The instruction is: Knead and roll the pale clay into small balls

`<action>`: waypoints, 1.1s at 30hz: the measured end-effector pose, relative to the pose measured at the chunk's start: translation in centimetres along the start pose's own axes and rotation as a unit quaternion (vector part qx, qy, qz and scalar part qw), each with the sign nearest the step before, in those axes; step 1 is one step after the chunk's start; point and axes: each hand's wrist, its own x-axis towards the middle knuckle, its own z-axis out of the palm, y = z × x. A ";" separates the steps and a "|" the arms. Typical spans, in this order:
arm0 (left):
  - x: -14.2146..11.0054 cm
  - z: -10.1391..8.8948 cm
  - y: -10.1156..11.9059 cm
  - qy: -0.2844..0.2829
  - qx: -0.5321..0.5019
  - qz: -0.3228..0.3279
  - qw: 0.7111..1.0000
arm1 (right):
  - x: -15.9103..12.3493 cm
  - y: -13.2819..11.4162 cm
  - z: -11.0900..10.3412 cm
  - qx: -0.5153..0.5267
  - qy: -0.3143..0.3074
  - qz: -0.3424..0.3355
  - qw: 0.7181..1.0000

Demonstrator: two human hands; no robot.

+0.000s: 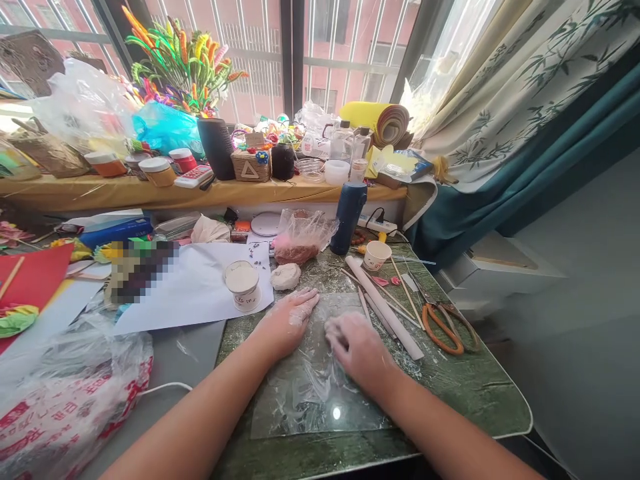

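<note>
Clear sheet (300, 410) flat on the tabletop (480, 393), powder-smeared, between the forearms. Left hand (289, 323) laid out flat at its far left edge, fingers extended, gripping nothing visible. Right hand (359, 347) curled over the sheet's far right part; can't tell if anything's pinched inside. Sheet looks thin, light, fairly stiff, probably slick under powder; if glass, fragile. Best held by opposite side edges, lifted level. Dough (285, 277) just beyond left fingertips, likely soft, dents easily; cup under it from below.
</note>
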 end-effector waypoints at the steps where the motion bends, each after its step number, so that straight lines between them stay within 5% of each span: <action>1: 0.0 0.0 0.0 0.002 -0.002 0.000 1.000 | 0.1 -0.2 0.1 -0.010 0.016 0.019 1.000; 8: 0.0 -0.1 0.0 -0.008 -0.003 -0.004 1.000 | -2.2 -1.7 0.0 0.032 -0.085 -0.093 0.991; 14: 0.0 -0.2 0.1 -0.004 0.001 -0.003 1.000 | -0.6 0.6 -0.1 -0.031 0.035 0.011 0.999; 19: 0.1 -0.2 0.0 0.001 -0.014 -0.003 1.000 | -2.8 0.4 -0.9 0.033 -0.080 -0.075 0.993; 24: 0.1 0.0 -0.1 0.003 -0.026 -0.006 1.000 | -2.1 1.0 -1.7 -0.034 0.035 0.053 0.997; 29: 0.0 -0.1 -0.1 -0.009 -0.004 -0.018 1.000 | -2.9 -0.9 -0.2 0.038 -0.068 -0.075 0.994; 33: 0.0 -0.1 -0.2 -0.013 0.005 -0.015 1.000 | -1.9 1.0 -0.7 -0.016 -0.003 0.001 1.000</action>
